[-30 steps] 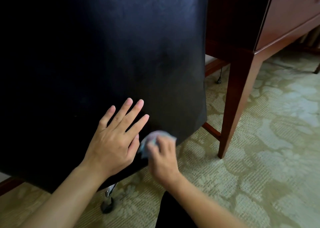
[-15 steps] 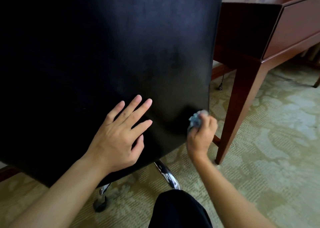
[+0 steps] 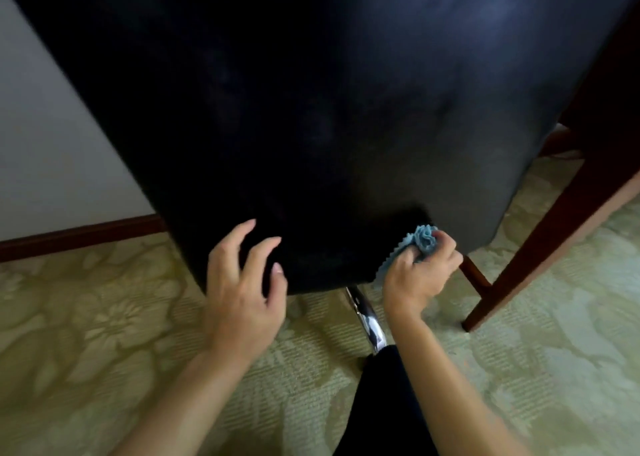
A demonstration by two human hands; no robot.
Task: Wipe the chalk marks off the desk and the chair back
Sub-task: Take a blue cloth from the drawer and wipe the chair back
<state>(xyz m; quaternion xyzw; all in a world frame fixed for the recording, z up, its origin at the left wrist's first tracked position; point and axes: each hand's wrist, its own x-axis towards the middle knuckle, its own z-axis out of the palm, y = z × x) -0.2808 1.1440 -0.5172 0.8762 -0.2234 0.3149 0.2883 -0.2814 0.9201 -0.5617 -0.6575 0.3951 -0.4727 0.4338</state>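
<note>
Right hand (image 3: 417,275) bunching blue cloth (image 3: 424,240) against chair back (image 3: 329,109), left hand (image 3: 242,282) loosely spread beside

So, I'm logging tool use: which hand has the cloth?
The right hand: it grips the blue cloth against the chair back. The left hand holds nothing.

No text, label, brand, number or sign could be read anywhere in the view. The surfaces in sight were plain or only patterned.
</note>
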